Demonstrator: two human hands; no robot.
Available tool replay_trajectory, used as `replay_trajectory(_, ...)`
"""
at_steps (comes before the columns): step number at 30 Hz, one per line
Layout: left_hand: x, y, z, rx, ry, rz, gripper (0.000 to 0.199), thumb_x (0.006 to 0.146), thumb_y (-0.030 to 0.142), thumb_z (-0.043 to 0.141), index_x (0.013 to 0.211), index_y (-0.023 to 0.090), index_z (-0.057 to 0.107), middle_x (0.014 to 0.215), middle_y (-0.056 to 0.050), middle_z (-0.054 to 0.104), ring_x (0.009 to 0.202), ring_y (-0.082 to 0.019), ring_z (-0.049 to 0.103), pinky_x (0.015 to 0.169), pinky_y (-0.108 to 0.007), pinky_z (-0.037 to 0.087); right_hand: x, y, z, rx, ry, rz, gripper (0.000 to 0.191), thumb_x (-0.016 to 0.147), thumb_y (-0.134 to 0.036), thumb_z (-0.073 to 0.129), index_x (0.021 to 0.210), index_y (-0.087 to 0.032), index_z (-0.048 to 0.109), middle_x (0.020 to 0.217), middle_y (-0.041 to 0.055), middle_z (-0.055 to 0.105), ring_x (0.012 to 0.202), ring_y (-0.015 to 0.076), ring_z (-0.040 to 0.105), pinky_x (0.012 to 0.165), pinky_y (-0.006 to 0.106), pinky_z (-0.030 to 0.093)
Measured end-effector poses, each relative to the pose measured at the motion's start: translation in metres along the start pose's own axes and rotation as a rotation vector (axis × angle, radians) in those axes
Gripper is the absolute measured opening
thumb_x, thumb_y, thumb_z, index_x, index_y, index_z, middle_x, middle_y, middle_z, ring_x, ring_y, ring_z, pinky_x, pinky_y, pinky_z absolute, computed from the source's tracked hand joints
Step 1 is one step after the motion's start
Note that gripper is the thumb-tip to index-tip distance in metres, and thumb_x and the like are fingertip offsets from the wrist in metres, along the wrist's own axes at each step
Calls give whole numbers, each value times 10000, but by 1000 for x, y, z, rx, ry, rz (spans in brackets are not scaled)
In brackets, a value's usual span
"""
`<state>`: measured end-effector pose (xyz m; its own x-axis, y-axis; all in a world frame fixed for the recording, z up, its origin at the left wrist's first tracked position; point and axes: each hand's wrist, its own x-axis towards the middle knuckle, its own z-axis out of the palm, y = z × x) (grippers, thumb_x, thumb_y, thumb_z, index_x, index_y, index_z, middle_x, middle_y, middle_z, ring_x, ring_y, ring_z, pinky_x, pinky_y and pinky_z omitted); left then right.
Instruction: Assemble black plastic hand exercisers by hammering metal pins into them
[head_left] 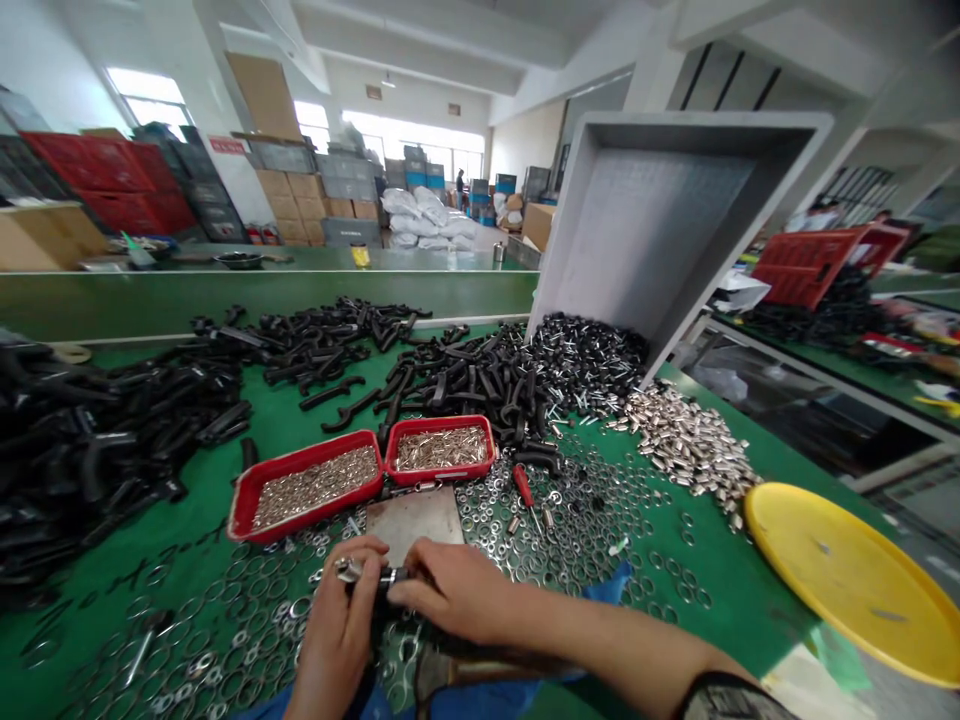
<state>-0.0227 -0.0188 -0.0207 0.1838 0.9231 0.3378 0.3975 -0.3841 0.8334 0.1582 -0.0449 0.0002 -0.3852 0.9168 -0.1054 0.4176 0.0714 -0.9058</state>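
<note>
Near the front of the bench, my left hand (339,625) is closed around a small black part with a silver metal end (349,570). My right hand (459,592) pinches the black end of the same part from the other side; its fingertips partly hide it. Just beyond both hands lies a flat metal plate (416,515). Loose metal rings (251,600) are scattered around the hands. Below my right wrist a hammer (429,678) rests on blue cloth, partly covered by the arm.
Two red trays (251,535) of small metal pieces stand past the plate. A red screwdriver (523,485) lies right of them. Piles of black handles (97,440), bolts (581,360) and metal sleeves (686,440) surround a tilted grey bin (660,215). A yellow lid (847,580) sits at right.
</note>
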Motion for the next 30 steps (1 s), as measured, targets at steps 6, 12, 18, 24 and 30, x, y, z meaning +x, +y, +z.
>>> replay_trajectory(6,-7,-6,0,38,10,64,192,946,350,476,940,195,590,1044,-86,586,1023,-241,575,961,-368,416,0,-5,3,-8,-91,-24,563,1008,-605,239,921,-191,611,686,5,623,543,121,494,554,247,423)
replay_trajectory(12,-7,6,-3,50,78,78,200,974,283,407,867,192,549,995,-91,569,971,-219,567,916,-367,436,-7,-12,11,157,-96,23,575,975,-656,282,903,-182,598,625,-19,549,467,105,418,505,242,383)
replay_trajectory(18,9,18,-1,121,-161,37,204,1003,276,339,997,180,520,1026,-95,557,971,-198,545,910,-362,459,-9,2,7,-1,-39,108,503,1009,-551,312,917,-174,632,647,13,630,527,131,525,571,249,383)
replay_trajectory(24,45,4,35,606,-580,123,173,937,230,462,942,132,604,1015,-136,598,1002,-261,553,925,-416,435,-25,12,-7,-418,-60,168,352,978,-435,440,833,-195,653,804,74,702,691,186,615,632,273,383)
replay_trajectory(30,95,14,35,753,-540,194,389,896,482,593,1034,121,633,1055,-156,634,1016,-296,553,887,-433,416,-65,31,-37,-428,52,166,312,1017,-388,374,922,-219,618,919,73,679,837,205,629,765,325,448)
